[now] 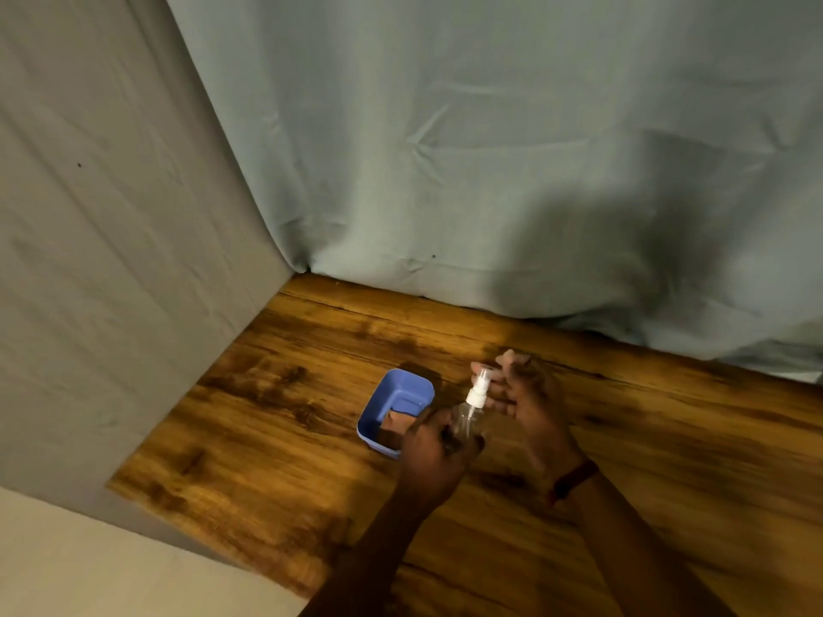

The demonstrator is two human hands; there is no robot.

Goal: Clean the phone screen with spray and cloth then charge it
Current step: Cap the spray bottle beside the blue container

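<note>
A small clear spray bottle [468, 419] with a white nozzle [477, 391] stands tilted over the wooden table [276, 438]. My left hand [434, 456] grips its body from the near side. My right hand [527, 403] is beside the nozzle, and its fingertips pinch the clear cap [481, 371] at the top of the sprayer. A blue plastic tray [401, 387] sits just left of the bottle with a brown cloth-like thing [396, 424] in it, partly hidden by my left hand. No phone or charger is in view.
Grey-blue fabric [490, 149] hangs along the back of the table and a grey cloth-covered wall [111, 260] closes off the left side. A dark red band [574, 476] is on my right wrist.
</note>
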